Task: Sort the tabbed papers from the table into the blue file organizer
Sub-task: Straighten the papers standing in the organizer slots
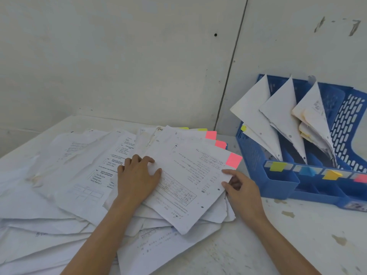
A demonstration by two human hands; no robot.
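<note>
- Our left hand (137, 177) is lying on the pile of papers (79, 175) with its fingers bent loosely, pressing down and gripping nothing.
- Our right hand (243, 192) is pinching the 3 o'clock edge of the top sheet (188, 181), thumb on top and fingers tucked beneath.
- That sheet is lying askew on the pile, with its pink tab (234, 160) sticking out at the 1 o'clock corner.
- The blue file organizer (278, 185) is standing on the table (297, 235) at 3 o'clock from the pile, close beside it.
- Coloured labels are running along its front: a yellow-green label (277, 166) first, then blue, then yellow, with a pink label (360, 178) at the far 3 o'clock end.
- Filed papers (254, 116) are leaning in the first three slots; the pink slot is looking empty.
- Risk: the fingers underneath may be catching more than one sheet, so an untabbed page could be travelling along unnoticed.
- Risk: our left thumb is resting on the same sheet, so pulling before it lifts could be creasing or tearing the thin paper.
- Risk: two more pink-tabbed sheets (211, 134) are fanning out at 12 o'clock, and dragging could be shuffling them out of sight.
- Risk: the pink slot is lying farthest away, so the sheet could be dropping into a nearer, wrong slot.
</note>
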